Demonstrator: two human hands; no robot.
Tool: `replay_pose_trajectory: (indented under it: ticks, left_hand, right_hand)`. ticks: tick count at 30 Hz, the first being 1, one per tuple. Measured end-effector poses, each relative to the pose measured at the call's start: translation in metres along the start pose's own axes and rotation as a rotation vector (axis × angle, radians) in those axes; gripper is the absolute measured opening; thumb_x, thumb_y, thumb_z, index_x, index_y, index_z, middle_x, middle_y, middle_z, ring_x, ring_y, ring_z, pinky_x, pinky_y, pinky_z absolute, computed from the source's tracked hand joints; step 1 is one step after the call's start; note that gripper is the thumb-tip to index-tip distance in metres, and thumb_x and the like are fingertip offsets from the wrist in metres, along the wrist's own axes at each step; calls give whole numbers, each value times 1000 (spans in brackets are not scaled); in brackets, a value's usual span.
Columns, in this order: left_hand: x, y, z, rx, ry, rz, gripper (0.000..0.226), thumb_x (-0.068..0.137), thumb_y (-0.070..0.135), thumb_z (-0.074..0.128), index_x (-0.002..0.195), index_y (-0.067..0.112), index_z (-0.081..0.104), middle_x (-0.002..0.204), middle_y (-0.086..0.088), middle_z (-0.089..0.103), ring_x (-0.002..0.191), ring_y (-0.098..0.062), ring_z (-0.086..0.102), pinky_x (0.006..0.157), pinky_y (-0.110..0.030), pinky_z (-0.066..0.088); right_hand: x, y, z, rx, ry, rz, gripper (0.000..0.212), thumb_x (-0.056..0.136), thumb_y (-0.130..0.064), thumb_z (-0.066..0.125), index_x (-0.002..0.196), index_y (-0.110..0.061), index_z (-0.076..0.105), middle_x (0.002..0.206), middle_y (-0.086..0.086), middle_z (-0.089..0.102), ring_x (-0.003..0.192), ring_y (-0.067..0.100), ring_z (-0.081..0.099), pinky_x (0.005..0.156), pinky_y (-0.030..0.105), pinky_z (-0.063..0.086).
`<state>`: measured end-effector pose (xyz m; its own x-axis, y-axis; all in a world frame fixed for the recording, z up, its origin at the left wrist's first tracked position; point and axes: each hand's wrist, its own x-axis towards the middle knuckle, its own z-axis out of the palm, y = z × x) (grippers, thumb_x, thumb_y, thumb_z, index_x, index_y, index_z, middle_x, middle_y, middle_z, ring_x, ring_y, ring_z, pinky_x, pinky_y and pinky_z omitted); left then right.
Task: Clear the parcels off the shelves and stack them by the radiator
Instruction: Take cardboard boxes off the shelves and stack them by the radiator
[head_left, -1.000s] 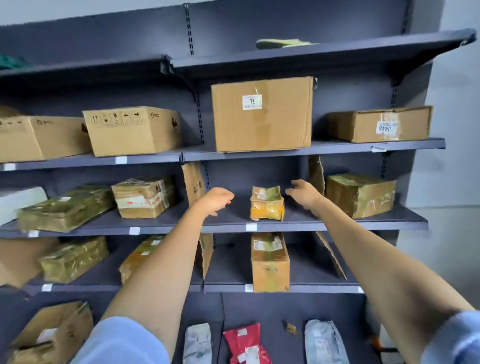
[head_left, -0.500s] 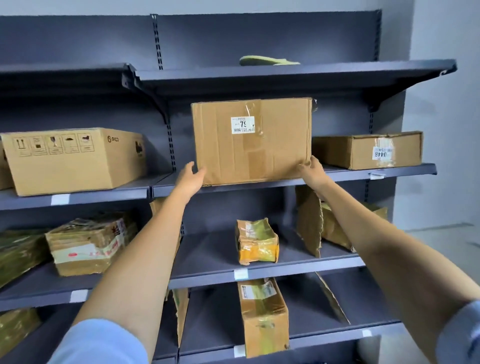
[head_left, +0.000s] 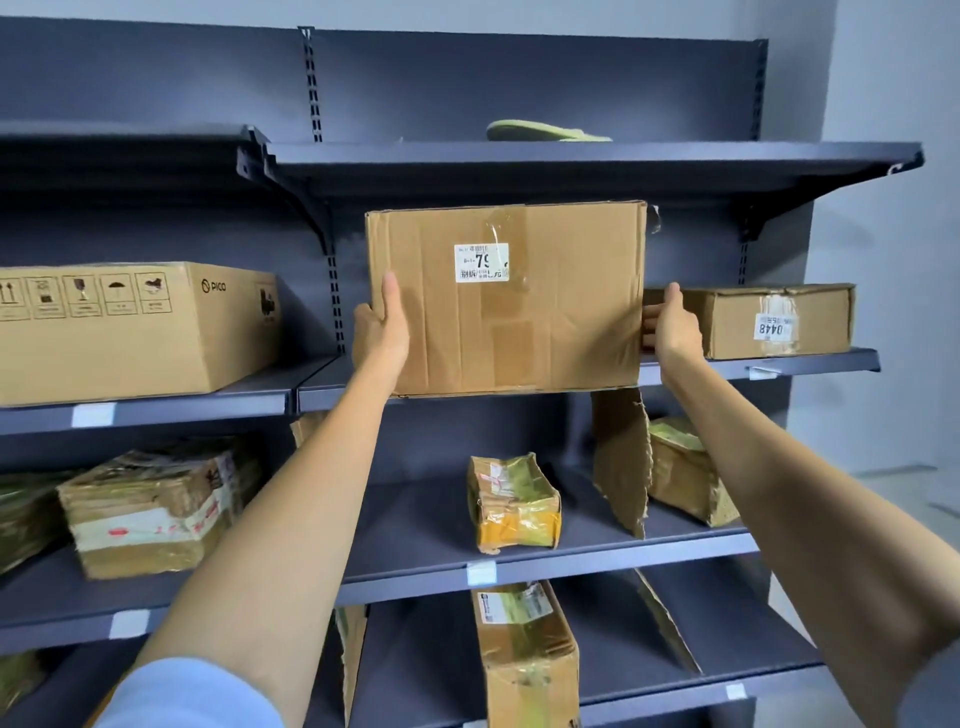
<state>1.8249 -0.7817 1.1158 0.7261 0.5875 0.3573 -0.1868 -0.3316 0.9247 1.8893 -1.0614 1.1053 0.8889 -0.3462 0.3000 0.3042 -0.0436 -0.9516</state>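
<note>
A large brown cardboard box (head_left: 519, 332) with a white label sits on the second shelf (head_left: 779, 366), its lower front edge over the shelf's lip. My left hand (head_left: 382, 332) grips its left side, thumb on the front face. My right hand (head_left: 670, 327) holds its right side, fingers against the side and thumb up. Other parcels lie on the shelves: a flat box labelled 0448 (head_left: 769, 322) just right of my right hand, a PICO carton (head_left: 135, 332) to the left, and a small taped parcel (head_left: 514, 504) one shelf below.
A green flat item (head_left: 545, 132) lies on the top shelf, close above the large box. A taped box (head_left: 150, 509) and a torn cardboard divider (head_left: 621, 462) stand on the third shelf. A long parcel (head_left: 524, 654) lies lower down. A pale wall is at the right.
My hands rose from the third shelf to the second and closed on the large box's sides. The view tilted upward and came closer to the shelves.
</note>
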Motion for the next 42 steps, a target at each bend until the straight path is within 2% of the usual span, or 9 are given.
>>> replay_pose_trajectory:
  ticks: [3, 8, 18, 23, 25, 28, 33, 38, 42]
  left_hand:
    - [-8, -3, -24, -25, 38, 1, 86, 87, 72, 12, 145, 11, 29, 145, -10, 41, 130, -29, 41, 105, -41, 34]
    - [-30, -28, -58, -71, 103, 31, 78, 91, 67, 11, 135, 11, 45, 136, -12, 51, 125, -30, 47, 99, -38, 35]
    - [-26, -34, -133, -149, -768, -260, 96, 60, 94, 23, 141, 43, 33, 148, 0, 40, 133, -36, 39, 82, -62, 44]
    - [-37, -30, -144, -23, -1001, -342, 96, 39, 87, 60, 116, 30, 55, 113, -11, 67, 108, -36, 60, 74, -59, 52]
    - [-53, -27, -138, 71, -1019, -293, 91, 32, 69, 80, 112, 34, 56, 114, -5, 65, 106, -31, 59, 71, -58, 54]
    - [-82, -34, -128, 189, -966, -237, 73, 44, 48, 83, 109, 27, 59, 102, -3, 70, 97, -27, 62, 69, -53, 56]
    - [-144, -114, -130, 32, -926, -366, 62, 47, 28, 85, 105, 20, 64, 82, 1, 77, 79, -20, 70, 63, -38, 58]
    - [-231, -216, -126, -174, -804, -553, 56, 75, -10, 67, 128, 1, 54, 123, -18, 62, 106, -29, 60, 93, -42, 48]
    - [-292, -264, -106, -162, -883, -635, 40, 77, -12, 64, 113, 7, 60, 111, -11, 66, 87, -20, 67, 70, -28, 58]
  right_hand:
    - [-18, -7, -8, 28, 39, -20, 63, 93, -59, 19, 84, -17, 66, 95, 8, 63, 91, 26, 58, 97, 47, 47]
    - [-70, 11, -15, 25, -100, 138, 84, 85, -75, 18, 144, -18, 36, 145, 8, 43, 131, 33, 42, 109, 51, 34]
    - [-135, 16, -57, 282, -421, 343, 109, 68, -89, 30, 151, -21, 15, 157, 9, 21, 144, 39, 17, 106, 72, 15]
    - [-145, 24, -87, 255, -395, 375, 119, 36, -82, 66, 140, -30, 41, 139, 10, 50, 128, 41, 45, 83, 77, 37]
    - [-157, 30, -89, 176, -473, 387, 94, 41, -78, 68, 117, -23, 61, 104, 6, 73, 95, 28, 70, 66, 52, 57]
    - [-175, 51, -91, 90, -488, 396, 58, 67, -64, 65, 104, -19, 63, 80, -1, 77, 70, 13, 74, 55, 26, 57]
    - [-216, 114, -114, 73, -479, 369, 51, 84, -32, 65, 131, -19, 49, 113, 0, 66, 98, 17, 63, 75, 30, 55]
    - [-280, 181, -150, 73, -467, 427, 55, 62, -26, 75, 112, -32, 52, 104, -3, 66, 91, 16, 65, 62, 32, 56]
    - [-320, 231, -207, 40, -395, 542, 70, 53, -29, 84, 117, -33, 54, 115, -1, 67, 98, 17, 66, 77, 38, 56]
